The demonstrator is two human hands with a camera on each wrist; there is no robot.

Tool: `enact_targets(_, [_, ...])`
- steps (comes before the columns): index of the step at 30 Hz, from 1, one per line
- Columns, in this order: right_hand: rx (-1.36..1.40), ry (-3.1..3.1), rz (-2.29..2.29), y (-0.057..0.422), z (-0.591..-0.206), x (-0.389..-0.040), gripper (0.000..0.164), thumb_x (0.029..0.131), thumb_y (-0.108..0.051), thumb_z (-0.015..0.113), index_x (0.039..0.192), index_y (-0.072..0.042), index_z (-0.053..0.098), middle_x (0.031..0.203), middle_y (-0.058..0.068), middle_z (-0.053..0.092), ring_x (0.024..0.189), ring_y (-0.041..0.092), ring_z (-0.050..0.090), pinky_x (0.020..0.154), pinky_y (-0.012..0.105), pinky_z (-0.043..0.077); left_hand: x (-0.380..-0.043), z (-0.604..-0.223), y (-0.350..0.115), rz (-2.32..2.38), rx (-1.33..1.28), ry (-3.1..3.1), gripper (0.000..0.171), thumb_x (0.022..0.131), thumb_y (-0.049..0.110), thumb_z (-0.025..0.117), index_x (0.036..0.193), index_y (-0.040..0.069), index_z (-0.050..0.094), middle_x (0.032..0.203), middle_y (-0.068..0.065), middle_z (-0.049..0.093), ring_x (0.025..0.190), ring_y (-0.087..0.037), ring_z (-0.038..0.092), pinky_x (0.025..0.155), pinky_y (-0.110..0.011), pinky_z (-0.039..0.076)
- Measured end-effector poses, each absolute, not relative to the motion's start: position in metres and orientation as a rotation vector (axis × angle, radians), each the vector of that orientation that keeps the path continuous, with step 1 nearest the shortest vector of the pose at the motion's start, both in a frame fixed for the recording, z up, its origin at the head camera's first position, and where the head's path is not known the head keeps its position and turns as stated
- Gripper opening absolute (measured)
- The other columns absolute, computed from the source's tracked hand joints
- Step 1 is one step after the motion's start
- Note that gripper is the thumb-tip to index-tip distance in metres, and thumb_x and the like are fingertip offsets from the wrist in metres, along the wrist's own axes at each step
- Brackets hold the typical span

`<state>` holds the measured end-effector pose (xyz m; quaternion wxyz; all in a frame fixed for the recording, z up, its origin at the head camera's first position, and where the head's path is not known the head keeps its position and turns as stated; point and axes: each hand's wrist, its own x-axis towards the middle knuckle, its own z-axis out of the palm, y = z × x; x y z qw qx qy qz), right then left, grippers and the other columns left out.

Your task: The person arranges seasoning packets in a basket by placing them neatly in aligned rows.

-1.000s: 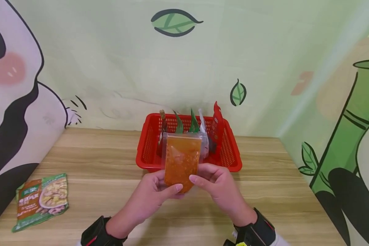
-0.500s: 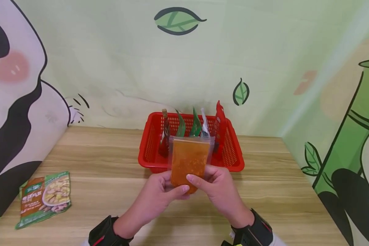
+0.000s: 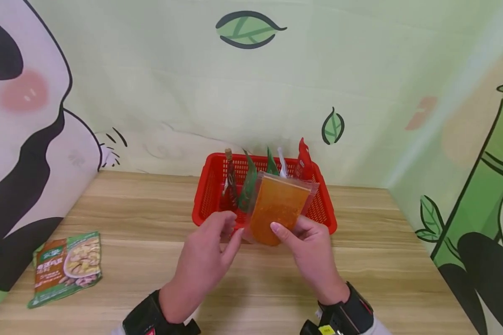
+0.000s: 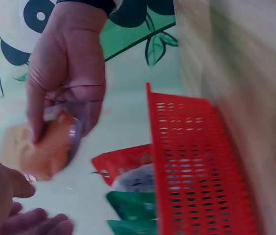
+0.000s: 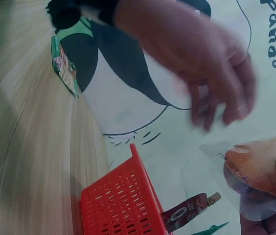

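Observation:
A clear flat pouch of orange-red sauce [image 3: 278,204] is tilted in front of the basket. My right hand [image 3: 314,256] pinches its lower part, thumb on the near face. Close by on the left, my left hand [image 3: 201,265] has its fingers loosely bent and holds nothing. Both wrist views show a gap between that hand and the pouch. Behind the pouch stands a red perforated basket [image 3: 201,204]. It holds a dark bottle [image 3: 229,179], green packets [image 3: 248,181], a whitish packet [image 3: 282,163] and a red packet [image 3: 303,160], partly hidden by the pouch.
A green and brown food packet [image 3: 69,267] lies flat at the left of the wooden table [image 3: 151,204]. A printed cloth backdrop [image 3: 172,83] with panda and leaf drawings rises directly behind the table.
Held by both hands earlier, the pouch is now in the right hand alone. My left hand has let go and drawn left. The pouch has tilted clockwise and shifted right and slightly up.

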<state>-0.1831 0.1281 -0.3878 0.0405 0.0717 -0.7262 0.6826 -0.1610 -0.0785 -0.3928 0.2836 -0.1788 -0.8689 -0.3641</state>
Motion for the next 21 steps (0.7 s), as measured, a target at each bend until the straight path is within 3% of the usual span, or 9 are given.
enact_targets(6, [0.272, -2.155, 2.069, 0.122, -0.394, -0.185, 0.031, 0.089, -0.015, 0.080, 0.119, -0.008, 0.075, 0.117, 0.010, 0.076, 0.101, 0.022, 0.075, 0.086, 0.034, 0.062, -0.159, -0.379, -0.064, -0.889, -0.658, -2.117, 0.032, 0.085, 0.011, 0.082, 0.112, 0.002, 0.068, 0.101, -0.010, 0.075, 0.080, -0.016, 0.072, 0.072, -0.027, 0.062])
enact_targets(13, [0.414, -2.189, 1.906, 0.120, -0.399, -0.180, 0.034, 0.090, -0.012, 0.078, 0.124, -0.013, 0.074, 0.118, 0.008, 0.075, 0.095, 0.019, 0.071, 0.081, 0.029, 0.062, -0.161, -0.371, -0.049, -1.218, -0.607, -2.206, 0.041, 0.091, 0.019, 0.078, 0.126, -0.001, 0.067, 0.118, -0.013, 0.075, 0.093, -0.021, 0.076, 0.077, -0.029, 0.063])
enact_targets(17, [0.608, -2.217, 1.801, 0.118, -0.401, -0.178, 0.051, 0.089, -0.005, 0.079, 0.137, -0.013, 0.066, 0.136, 0.006, 0.067, 0.117, 0.016, 0.066, 0.094, 0.027, 0.058, -0.163, -0.368, -0.048, -1.438, -0.603, -2.166, 0.043, 0.091, 0.019, 0.078, 0.128, 0.000, 0.066, 0.119, -0.012, 0.075, 0.101, -0.020, 0.077, 0.081, -0.030, 0.062])
enact_targets(21, [0.739, -2.274, 1.670, 0.117, -0.400, -0.176, 0.064, 0.087, -0.009, 0.081, 0.146, -0.022, 0.058, 0.149, -0.002, 0.055, 0.138, 0.016, 0.051, 0.102, 0.033, 0.055, -0.165, -0.362, -0.052, -1.582, -0.579, -2.166, 0.047, 0.091, 0.023, 0.079, 0.132, 0.005, 0.065, 0.120, -0.008, 0.075, 0.103, -0.019, 0.076, 0.081, -0.031, 0.062])
